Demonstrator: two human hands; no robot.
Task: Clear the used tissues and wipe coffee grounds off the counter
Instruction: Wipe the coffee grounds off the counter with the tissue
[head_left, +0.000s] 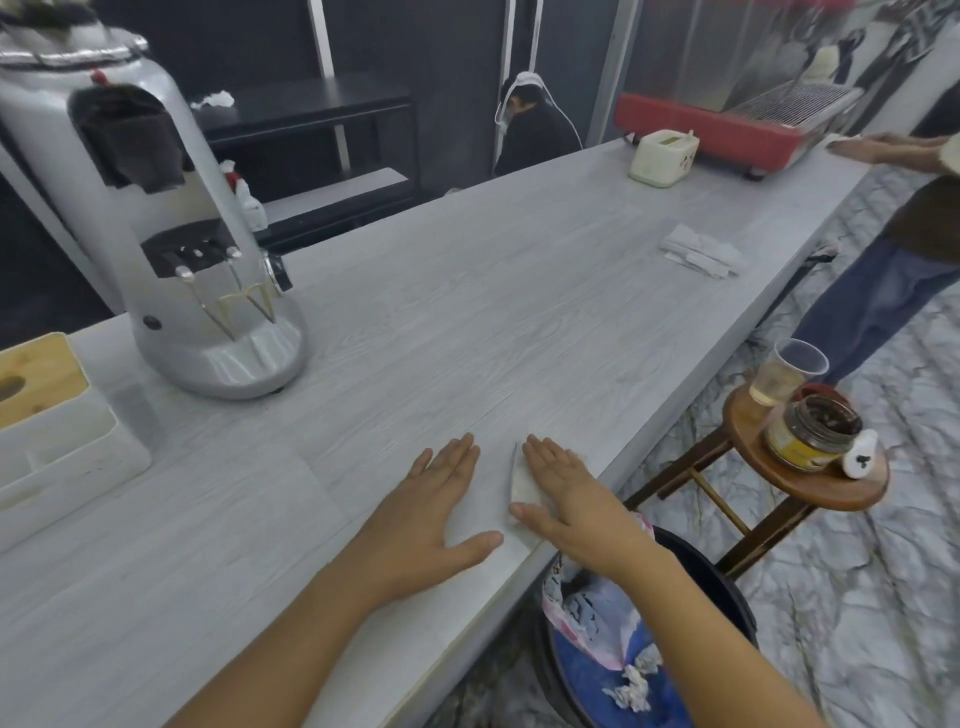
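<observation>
Both my hands lie flat on the pale grey wood-grain counter (467, 322) near its front edge. My left hand (431, 499) rests palm down with fingers spread, holding nothing. My right hand (566, 493) presses flat on a white tissue (519, 480), which shows beside and under the palm. Further along the counter lies a small pile of folded white tissues (701, 254). Below the counter edge stands a black bin (727, 597) with a blue liner and crumpled tissues (636, 686) inside. I can make out no coffee grounds on the counter.
A silver coffee grinder (176, 249) stands at the left, a white organiser with a bamboo lid (52, 421) beside it. A cream tissue box (662, 158) and red espresso machine (727, 130) sit far back. A stool (810, 467) holds a cup and jar. Another person (893, 260) stands right.
</observation>
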